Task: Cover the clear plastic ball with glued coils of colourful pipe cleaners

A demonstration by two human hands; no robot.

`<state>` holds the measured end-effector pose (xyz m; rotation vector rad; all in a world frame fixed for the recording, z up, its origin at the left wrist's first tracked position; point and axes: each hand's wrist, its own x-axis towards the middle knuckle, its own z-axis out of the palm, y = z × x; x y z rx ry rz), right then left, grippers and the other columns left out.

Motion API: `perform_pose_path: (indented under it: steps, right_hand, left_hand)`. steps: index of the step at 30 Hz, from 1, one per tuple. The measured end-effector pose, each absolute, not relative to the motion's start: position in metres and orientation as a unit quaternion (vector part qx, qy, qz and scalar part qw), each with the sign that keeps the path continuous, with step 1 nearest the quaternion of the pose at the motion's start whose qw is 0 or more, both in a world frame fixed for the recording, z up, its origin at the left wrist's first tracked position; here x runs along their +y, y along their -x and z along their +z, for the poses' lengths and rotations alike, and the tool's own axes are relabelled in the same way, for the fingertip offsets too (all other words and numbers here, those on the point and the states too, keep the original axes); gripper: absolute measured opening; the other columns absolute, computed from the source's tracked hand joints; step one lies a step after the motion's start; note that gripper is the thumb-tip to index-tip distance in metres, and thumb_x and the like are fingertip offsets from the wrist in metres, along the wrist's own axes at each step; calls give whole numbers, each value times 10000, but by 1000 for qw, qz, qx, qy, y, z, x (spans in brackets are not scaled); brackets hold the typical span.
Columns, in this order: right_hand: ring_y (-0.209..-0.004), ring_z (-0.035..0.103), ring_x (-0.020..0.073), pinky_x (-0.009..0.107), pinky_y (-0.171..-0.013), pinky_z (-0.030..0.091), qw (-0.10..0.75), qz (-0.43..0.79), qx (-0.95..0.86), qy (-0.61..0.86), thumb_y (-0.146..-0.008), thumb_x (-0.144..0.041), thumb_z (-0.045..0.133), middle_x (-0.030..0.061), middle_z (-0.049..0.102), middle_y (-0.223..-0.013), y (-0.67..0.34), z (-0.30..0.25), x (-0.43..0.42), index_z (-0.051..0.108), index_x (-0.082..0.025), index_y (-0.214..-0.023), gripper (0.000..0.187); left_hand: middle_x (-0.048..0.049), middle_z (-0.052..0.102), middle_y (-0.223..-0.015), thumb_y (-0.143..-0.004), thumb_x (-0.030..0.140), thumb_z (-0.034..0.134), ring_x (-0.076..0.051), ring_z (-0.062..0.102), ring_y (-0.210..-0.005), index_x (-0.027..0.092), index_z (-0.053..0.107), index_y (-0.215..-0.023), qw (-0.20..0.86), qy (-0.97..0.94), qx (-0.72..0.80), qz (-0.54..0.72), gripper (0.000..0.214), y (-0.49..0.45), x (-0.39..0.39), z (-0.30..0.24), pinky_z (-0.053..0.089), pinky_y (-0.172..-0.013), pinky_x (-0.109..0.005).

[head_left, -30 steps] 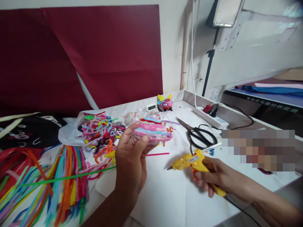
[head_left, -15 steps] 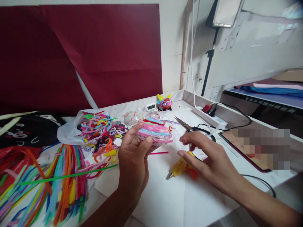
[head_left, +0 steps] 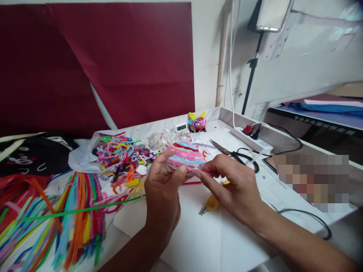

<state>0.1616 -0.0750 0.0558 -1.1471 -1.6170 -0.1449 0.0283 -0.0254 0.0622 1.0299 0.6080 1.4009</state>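
Note:
A rounded craft piece [head_left: 187, 155], covered in pink, blue and red pipe-cleaner stripes, is held up over the white paper. My left hand [head_left: 164, 185] grips it from the left, thumb on its lower front edge. The fingers of my right hand [head_left: 232, 185] are pinched at its lower right edge, on the end of a pink pipe cleaner [head_left: 195, 172]. A yellow glue gun [head_left: 212, 204] lies under my right hand, mostly covered by it. Behind that hand are black-handled scissors [head_left: 224, 148] with the blades parted.
Bundled pipe cleaners [head_left: 82, 219] spread at left, below a plastic bag [head_left: 82, 160] of colourful scraps. A small digital timer [head_left: 181, 127] and a horned, colourful figure [head_left: 197, 121] stand at the back. A power strip [head_left: 252, 140] with cables runs along the right rim.
My right hand has moved left from above the glue gun to the craft piece and closed on its lower right edge. My left hand still holds the piece, nearly unmoved.

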Motion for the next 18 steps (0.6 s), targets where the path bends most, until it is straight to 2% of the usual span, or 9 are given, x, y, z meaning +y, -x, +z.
perform_pose_path:
  steps: [6,10,18]
  right_hand:
    - [-572,488,84,231,-561,395,584,-7,-628,515,-857,-210,681,-27,559,-619,-158,53,-72,598,-162,-697,186]
    - [-524,445,72,224,-524,373,601,31,-591,537,-841,-233,679,-45,534,-578,-156,51,-70,582,-173,-648,224]
    - [-472,384,68,226,-460,299,607,165,-522,576,-799,-287,664,-65,445,-507,-148,56,-67,516,-191,-570,289]
  left_hand:
    - [2,722,-703,-699,162,792,-114,682,-615,181,624,-1082,596,-446,271,610,418,-31,-26,60,600,-652,-246]
    - [-10,743,-762,-685,171,800,-148,714,-672,182,625,-1074,587,-445,274,618,427,-32,-27,59,611,-671,-271]
    - [-11,756,-797,-688,170,799,-160,724,-693,192,643,-1073,556,-457,293,629,416,-31,-28,55,608,-698,-278]
